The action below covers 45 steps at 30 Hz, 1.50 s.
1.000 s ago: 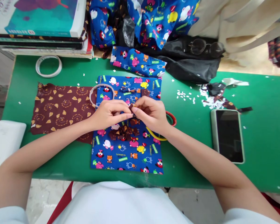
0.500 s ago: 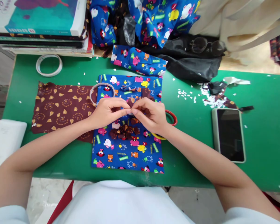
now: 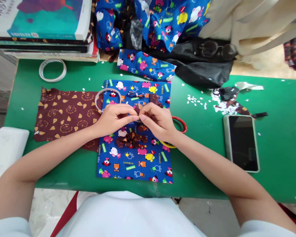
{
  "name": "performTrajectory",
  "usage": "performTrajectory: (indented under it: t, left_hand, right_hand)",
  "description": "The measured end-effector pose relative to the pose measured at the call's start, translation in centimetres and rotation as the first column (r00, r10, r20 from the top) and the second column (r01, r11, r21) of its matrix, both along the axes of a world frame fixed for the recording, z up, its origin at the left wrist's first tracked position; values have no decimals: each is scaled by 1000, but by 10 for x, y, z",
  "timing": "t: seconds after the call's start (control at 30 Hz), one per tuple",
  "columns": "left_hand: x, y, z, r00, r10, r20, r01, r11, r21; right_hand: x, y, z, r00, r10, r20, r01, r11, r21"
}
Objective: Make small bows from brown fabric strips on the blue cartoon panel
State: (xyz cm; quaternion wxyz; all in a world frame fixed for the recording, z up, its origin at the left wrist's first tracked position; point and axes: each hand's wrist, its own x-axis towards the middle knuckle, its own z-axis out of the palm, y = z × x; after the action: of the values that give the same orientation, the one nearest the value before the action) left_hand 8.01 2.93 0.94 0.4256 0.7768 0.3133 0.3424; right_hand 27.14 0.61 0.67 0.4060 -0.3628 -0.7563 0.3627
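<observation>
Over the blue cartoon-print cloth (image 3: 135, 168), my left hand (image 3: 115, 118) and my right hand (image 3: 159, 121) meet fingertip to fingertip. Both are closed in a pinch on a small piece of brown cloth (image 3: 138, 108), mostly hidden by the fingers. Just below them, a gathered brown fabric bow (image 3: 130, 140) lies on the blue cloth. Above sit a small blue bow (image 3: 135, 94) and a brown scrap (image 3: 156, 99). Scissors with a red and yellow handle (image 3: 184, 124) are partly covered by my right hand. A roll of tape (image 3: 96, 98) is beside my left hand.
Brown patterned cloth (image 3: 64, 112) lies left on the green table (image 3: 281, 138). Another tape roll (image 3: 40, 72), stacked books (image 3: 46, 29) and a white power bank (image 3: 8, 151) are also left. At right are a phone (image 3: 241, 141) and paper bits (image 3: 224, 105); glasses (image 3: 219, 50) rest behind.
My hands stay pinched together in almost the same place, with only slight finger movement. The view has shifted very slightly.
</observation>
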Motion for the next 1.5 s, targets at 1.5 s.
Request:
performTrajectory:
  t: [1.5]
  left_hand:
    - [0, -4, -6, 981, 69, 179, -34, 981, -191]
  right_hand:
    - [111, 20, 0, 82, -610, 788, 876, 422, 236]
